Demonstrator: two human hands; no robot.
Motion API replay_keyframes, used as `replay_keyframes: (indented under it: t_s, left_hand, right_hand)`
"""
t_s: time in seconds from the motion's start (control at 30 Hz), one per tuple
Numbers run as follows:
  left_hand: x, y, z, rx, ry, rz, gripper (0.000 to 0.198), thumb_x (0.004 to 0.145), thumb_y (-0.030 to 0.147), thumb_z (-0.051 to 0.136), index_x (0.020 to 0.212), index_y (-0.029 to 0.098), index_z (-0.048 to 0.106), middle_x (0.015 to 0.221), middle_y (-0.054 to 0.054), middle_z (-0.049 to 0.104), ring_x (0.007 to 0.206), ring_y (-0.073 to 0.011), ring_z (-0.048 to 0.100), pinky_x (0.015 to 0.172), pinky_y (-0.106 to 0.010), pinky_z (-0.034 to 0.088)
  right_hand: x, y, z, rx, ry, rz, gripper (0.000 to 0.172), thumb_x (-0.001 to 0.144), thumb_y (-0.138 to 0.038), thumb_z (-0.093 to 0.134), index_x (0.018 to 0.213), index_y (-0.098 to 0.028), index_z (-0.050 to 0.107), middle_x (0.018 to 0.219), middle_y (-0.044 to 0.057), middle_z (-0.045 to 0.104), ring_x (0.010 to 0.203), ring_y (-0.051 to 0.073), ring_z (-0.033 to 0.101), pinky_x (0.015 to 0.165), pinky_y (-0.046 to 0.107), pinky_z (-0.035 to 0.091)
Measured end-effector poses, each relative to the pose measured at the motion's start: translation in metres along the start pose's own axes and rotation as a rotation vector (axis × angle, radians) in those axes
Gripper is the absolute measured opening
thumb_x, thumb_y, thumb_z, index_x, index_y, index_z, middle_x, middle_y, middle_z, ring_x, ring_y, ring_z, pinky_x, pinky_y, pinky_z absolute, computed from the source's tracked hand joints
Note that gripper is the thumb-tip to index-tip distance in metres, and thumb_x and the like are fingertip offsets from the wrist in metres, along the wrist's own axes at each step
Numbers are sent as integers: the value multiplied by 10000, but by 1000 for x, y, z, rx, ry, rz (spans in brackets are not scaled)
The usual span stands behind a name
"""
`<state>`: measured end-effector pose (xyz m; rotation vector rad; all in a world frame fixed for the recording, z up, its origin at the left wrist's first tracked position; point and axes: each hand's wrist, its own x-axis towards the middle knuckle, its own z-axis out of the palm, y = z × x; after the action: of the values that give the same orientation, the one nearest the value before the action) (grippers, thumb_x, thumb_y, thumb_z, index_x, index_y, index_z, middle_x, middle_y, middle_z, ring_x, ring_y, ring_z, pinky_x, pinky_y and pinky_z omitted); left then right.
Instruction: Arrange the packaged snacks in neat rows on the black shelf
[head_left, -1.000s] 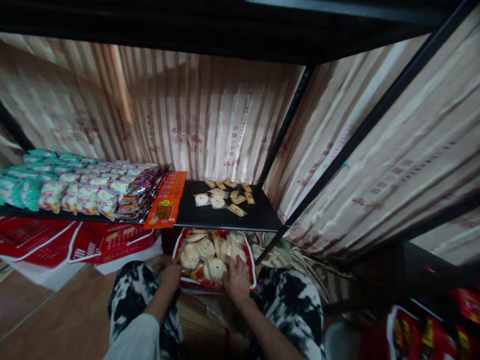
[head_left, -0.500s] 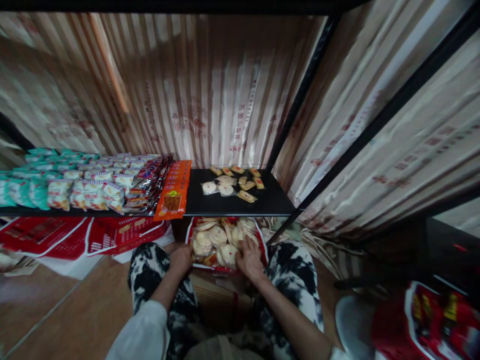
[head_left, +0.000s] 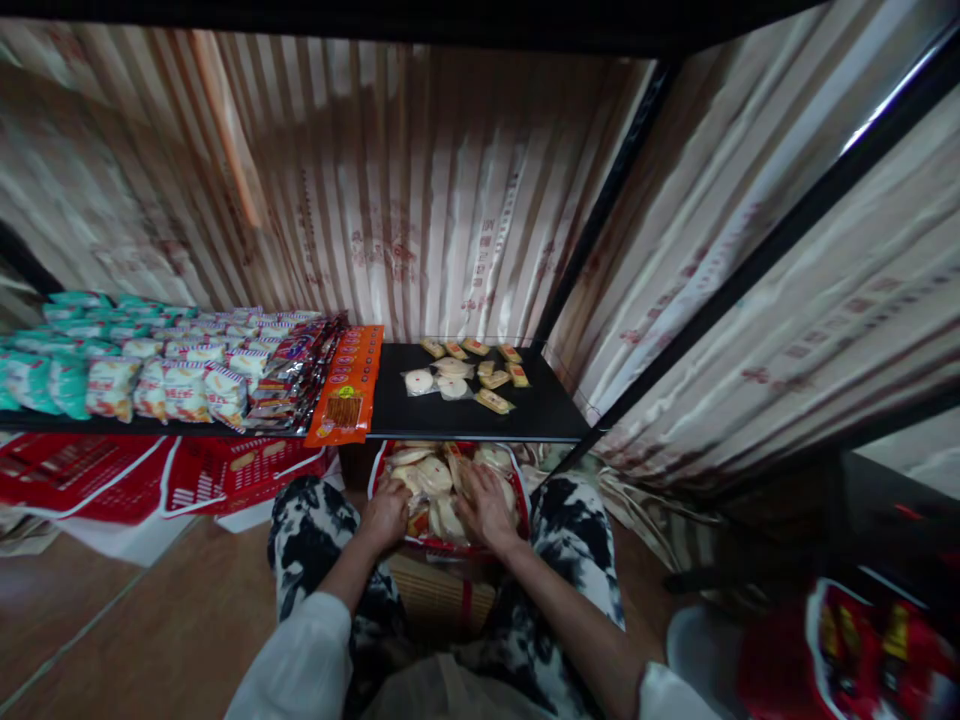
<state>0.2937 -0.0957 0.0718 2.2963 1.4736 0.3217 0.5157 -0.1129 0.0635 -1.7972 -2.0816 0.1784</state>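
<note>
A red basket or box with a white rim (head_left: pixel 520 478) sits between my knees, filled with round pale pastries (head_left: pixel 432 474) in clear wrappers. My left hand (head_left: pixel 385 514) is at the basket's left side with its fingers curled in over the pastries; whatever is under the fingertips is hidden. On the right, my right hand (head_left: pixel 486 508) lies over the heap, fingers stretched and apart, touching the wrapped pastries. Just beyond the basket, a black shelf (head_left: pixel 405 420) bears a few round white pastries (head_left: pixel 453 386) and several small yellow-wrapped packets (head_left: pixel 495 401).
Rows of teal and white snack packs (head_left: pixel 184 390) fill the shelf's left, ending at an orange packet (head_left: pixel 346 390). Red printed boxes (head_left: pixel 232 475) are below. A black post (head_left: pixel 675 345) slants down at right. A red bag (head_left: pixel 862 650) of packets stands lower right.
My left hand has moved from the basket's left rim inward onto the pastries. My right hand has shifted slightly left over the heap. The view has moved a little.
</note>
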Motion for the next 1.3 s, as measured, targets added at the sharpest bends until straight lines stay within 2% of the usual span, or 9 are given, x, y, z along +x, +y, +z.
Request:
replay_keyframes:
  t_s: [0.2,0.37,0.57,0.67,0.77,0.93,1.03,1.17,1.3]
  left_hand:
    - [-3,0,5,27,25,19,250,813,164,432,907,186,662,1155,-69,548,1213,-223,390,1063,-347,294]
    - [-3,0,7,1,47,12,267,813,156,426,907,191,673,1138,-66,561,1231,-217,373,1081,-351,270]
    - [0,0,9,-64,81,-24,266,795,126,423,842,181,679,1109,-72,585,1159,-206,446,1030,-330,339]
    - [6,1,8,-90,223,-149,284,787,115,416,907,167,668,1146,-84,572,1113,-200,485,1001,-320,376]
    - [21,-3,7,-62,387,-319,389,779,122,426,1124,155,602,1293,-104,490,1215,-235,418,1046,-361,336]
    - [44,-19,15,-112,251,-369,492,747,132,473,1234,155,537,1366,-111,458,1329,-272,301,1098,-427,268]
    - [45,-18,19,-157,328,-339,481,732,159,492,1209,140,553,1341,-114,489,1320,-278,318,1101,-443,262]
    - [43,0,5,-424,428,-190,350,782,226,436,1069,166,628,1209,-84,595,1204,-224,465,1061,-393,335]
    - [53,19,-25,-949,433,-277,404,834,397,406,1114,172,591,1125,-82,626,984,-185,585,808,-288,488]
  right_hand:
    - [19,-30,5,44,-155,-118,449,773,-241,567,1220,-202,540,1324,92,502,1329,282,256,1056,444,263]
    - [23,-43,3,27,-159,-99,258,811,-186,497,1032,-189,631,1148,89,620,1258,252,367,1034,377,299]
    - [28,-42,-7,50,-109,-67,229,865,-177,425,848,-152,653,974,127,669,1041,222,548,936,321,379]
    - [30,-40,-9,72,-71,-86,244,882,-187,388,844,-149,626,914,120,661,907,200,587,850,295,422]
    - [29,-36,-9,105,-45,-118,252,887,-203,366,812,-159,603,853,105,648,850,196,588,813,292,434]
    - [23,-29,-20,263,63,-118,234,891,-235,332,817,-185,548,834,85,631,823,197,581,756,300,438]
    - [27,-26,-38,407,103,-12,196,893,-277,339,819,-204,506,743,33,598,698,168,564,664,276,425]
    - [53,-24,-63,589,110,70,196,887,-334,356,791,-210,474,677,-13,531,621,138,507,589,244,392]
    - [91,-23,-80,703,43,85,200,866,-364,391,766,-210,468,610,-47,459,557,119,450,538,226,363]
